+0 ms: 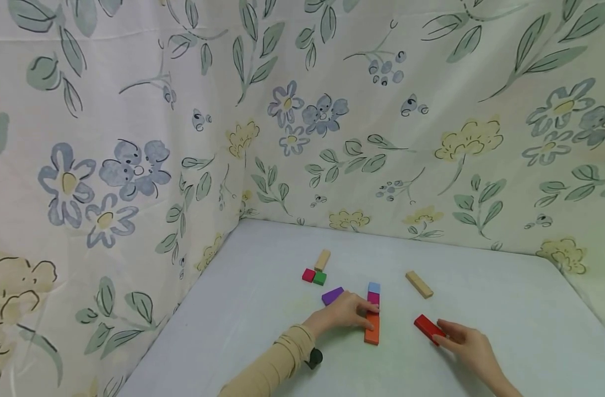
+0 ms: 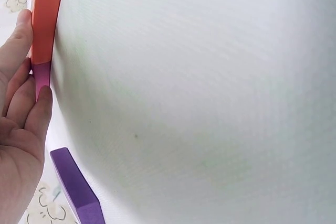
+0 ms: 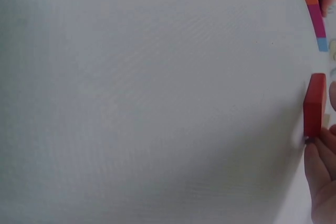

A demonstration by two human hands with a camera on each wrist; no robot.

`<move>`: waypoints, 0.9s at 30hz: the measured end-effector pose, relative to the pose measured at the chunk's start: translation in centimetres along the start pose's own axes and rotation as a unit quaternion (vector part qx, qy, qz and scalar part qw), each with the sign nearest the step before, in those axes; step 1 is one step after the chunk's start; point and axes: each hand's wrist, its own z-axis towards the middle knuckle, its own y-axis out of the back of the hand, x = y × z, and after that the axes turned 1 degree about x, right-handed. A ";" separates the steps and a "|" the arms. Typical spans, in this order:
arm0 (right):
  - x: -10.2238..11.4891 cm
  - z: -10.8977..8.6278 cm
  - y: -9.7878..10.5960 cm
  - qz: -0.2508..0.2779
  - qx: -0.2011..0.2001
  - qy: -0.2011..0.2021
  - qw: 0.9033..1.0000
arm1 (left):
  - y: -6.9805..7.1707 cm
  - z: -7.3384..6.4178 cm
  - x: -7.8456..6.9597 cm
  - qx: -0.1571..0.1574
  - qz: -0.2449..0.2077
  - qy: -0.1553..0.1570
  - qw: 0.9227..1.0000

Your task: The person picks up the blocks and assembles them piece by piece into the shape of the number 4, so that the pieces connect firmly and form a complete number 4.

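In the head view, the left hand (image 1: 343,311), thumb and fingers apart, touches an orange block (image 1: 372,336) and a magenta block (image 1: 373,298); the right hand (image 1: 465,343) pinches a red block (image 1: 426,326). The left wrist view shows a purple block (image 2: 76,180) near the left hand; the right wrist view, a light-blue block (image 3: 322,44) near the right.

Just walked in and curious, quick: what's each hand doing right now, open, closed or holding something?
Left hand: closed on the orange block, fingers also touching the magenta block.
Right hand: closed, holding the red block.
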 end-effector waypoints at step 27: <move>-0.5 -1.3 -2.4 -0.008 -0.090 0.020 0.996 | 0.0 0.0 -0.1 -0.003 0.000 0.005 1.000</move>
